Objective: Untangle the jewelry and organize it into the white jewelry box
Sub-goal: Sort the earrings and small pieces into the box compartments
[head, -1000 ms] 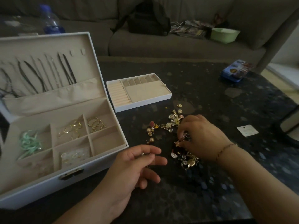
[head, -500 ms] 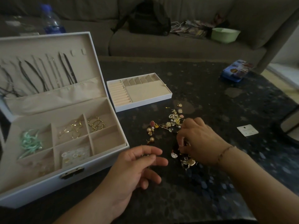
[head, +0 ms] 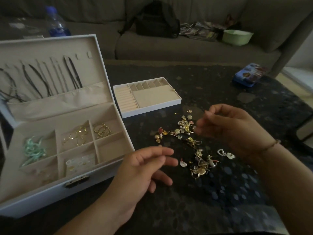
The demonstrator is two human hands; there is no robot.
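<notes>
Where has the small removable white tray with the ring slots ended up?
The small white tray sits on the dark table, just right of the open white jewelry box and behind the loose jewelry pile.

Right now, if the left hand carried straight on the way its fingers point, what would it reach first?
Probably the scattered pile of gold and pearl earrings on the dark speckled table; the left hand points right toward it, though its height above the table is unclear.

Dark speckled worktop [head: 220, 192]. On it: open white jewelry box [head: 71, 192], separate tray [head: 149, 109], loose jewelry pile [head: 191, 141]. Blue tin [head: 249, 77] at far right.
</notes>
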